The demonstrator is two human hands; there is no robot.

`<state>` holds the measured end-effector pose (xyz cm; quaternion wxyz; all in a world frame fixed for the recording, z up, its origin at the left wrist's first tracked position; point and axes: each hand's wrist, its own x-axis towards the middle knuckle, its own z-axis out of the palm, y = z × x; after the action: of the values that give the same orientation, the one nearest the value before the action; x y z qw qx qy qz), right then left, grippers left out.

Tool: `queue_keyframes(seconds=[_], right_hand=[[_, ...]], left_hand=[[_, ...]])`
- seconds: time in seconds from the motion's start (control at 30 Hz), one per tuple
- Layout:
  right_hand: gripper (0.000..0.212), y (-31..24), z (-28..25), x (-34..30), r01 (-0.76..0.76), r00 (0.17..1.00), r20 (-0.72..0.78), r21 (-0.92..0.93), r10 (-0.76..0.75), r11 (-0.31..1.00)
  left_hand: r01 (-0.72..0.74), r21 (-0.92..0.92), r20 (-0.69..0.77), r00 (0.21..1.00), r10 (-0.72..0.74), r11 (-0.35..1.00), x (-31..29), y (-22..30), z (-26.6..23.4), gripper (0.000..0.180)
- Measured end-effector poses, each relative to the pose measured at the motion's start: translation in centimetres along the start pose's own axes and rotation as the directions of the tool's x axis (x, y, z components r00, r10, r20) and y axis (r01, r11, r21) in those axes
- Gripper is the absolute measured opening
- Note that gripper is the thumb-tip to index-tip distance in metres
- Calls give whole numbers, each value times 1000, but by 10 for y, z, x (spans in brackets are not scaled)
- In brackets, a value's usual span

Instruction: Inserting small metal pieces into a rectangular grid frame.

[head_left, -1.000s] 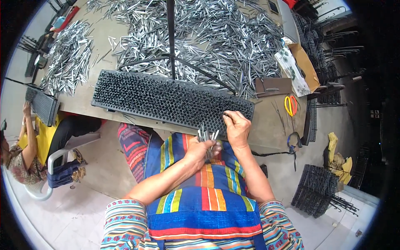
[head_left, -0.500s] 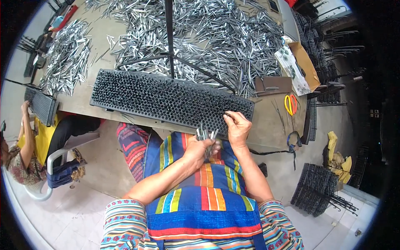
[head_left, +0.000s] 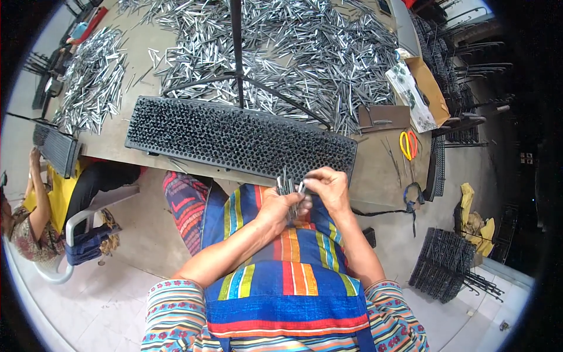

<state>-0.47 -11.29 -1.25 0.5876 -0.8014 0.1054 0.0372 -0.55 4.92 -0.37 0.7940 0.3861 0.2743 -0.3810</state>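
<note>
My left hand [head_left: 274, 206] is closed round a bunch of slim metal pieces [head_left: 288, 189], which stick up out of the fist above my lap. Against the right side of that bunch, my right hand [head_left: 332, 189] pinches the top of one pale piece between thumb and fingertips. Just beyond both hands lies a long black rack [head_left: 234, 136], its top full of small round holes. Dark tips fill most of its holes on the left and middle; open holes show along the near edge and toward the right end.
Heaps of loose metal pieces [head_left: 281, 53] cover the table [head_left: 141, 64]. A black hanger rod [head_left: 237, 47] rises behind the rack. At right lie scissors [head_left: 407, 145], a brown block [head_left: 384, 119] and an open carton [head_left: 427, 88]. Stacked racks [head_left: 443, 264] stand on the floor. Another person [head_left: 38, 205] sits at left.
My right hand has come off the right part of the rack, down and left to the bunch in my left hand. The left hand stays nearly still.
</note>
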Motion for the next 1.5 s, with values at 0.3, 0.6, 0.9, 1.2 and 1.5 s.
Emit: queue_keyframes(seconds=[0.3, 0.6, 0.9, 1.2, 1.5], right_hand=[[6, -7, -8, 9, 132, 918, -397, 277, -12, 952], [12, -5, -3, 20, 325, 824, -260, -512, -504, 795], [15, -30, 2, 11, -57, 992, 119, 161, 38, 985], [13, -21, 5, 5, -341, 912, 369, 447, 177, 827], [11, -18, 9, 3, -461, 867, 464, 610, 181, 645]], left_hand=[[28, 28, -73, 997, -26, 999, 0, -2, 2, 12], [22, 57, -21, 1000, -21, 998, -1, -1, 3, 11], [97, 122, 172, 978, -117, 988, -6, -6, -3, 13], [149, 86, 391, 904, -171, 985, -16, -2, -18, 23], [141, 92, 428, 888, -167, 986, -28, 10, -20, 19]])
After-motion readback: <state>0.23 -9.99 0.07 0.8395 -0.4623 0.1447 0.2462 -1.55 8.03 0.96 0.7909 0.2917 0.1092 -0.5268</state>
